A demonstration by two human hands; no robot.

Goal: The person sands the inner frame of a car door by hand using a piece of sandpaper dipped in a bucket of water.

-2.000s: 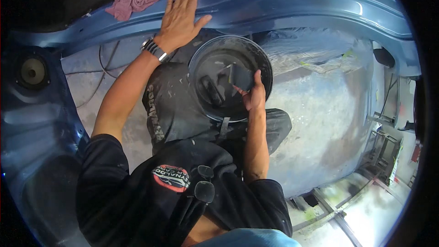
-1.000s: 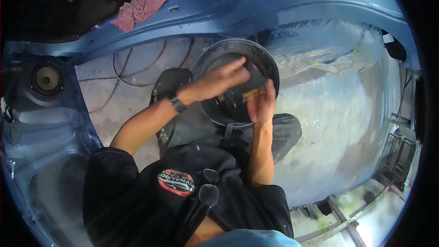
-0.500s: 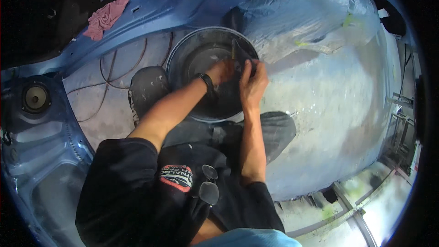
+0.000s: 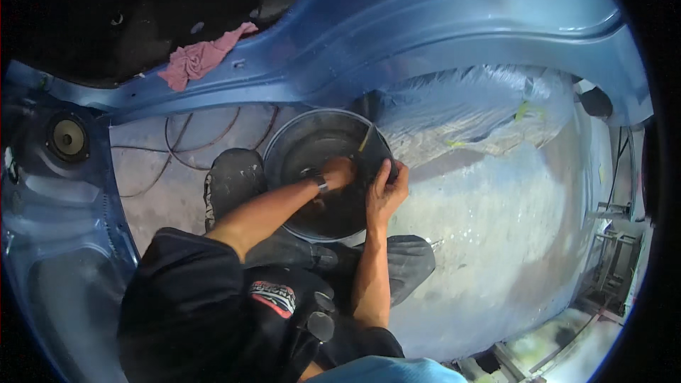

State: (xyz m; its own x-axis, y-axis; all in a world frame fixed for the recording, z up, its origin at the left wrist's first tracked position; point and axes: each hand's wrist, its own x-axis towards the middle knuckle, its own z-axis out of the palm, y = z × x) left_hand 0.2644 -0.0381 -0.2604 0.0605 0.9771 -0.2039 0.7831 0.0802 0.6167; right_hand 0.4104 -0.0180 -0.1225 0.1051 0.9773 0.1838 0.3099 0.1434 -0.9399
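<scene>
A dark grey, flat-sided pad with a yellowish edge (image 4: 374,154) is held tilted over the right part of a round black plastic bucket (image 4: 287,145), inside its rim line as seen from above. The right hand (image 4: 388,188) is clamped on the pad's right, near corner, thumb and fingers closing on it. The left hand (image 4: 339,172) lies just left of the pad, its fingers curled and partly hidden; whether they touch or grip it, I cannot tell. So the pad sits between the two hands, right of the left one and ahead of the right wrist, with the right hand nearer. Its yellowish edge runs away from the person and slightly rightward; which side is longest is unclear.

Counted: one pad, one bucket, two hands, one crumpled pink cloth (image 4: 198,60) on the glossy blue metal panel (image 4: 440,14), and one round, tan-coned speaker (image 4: 68,137) at far left.
</scene>
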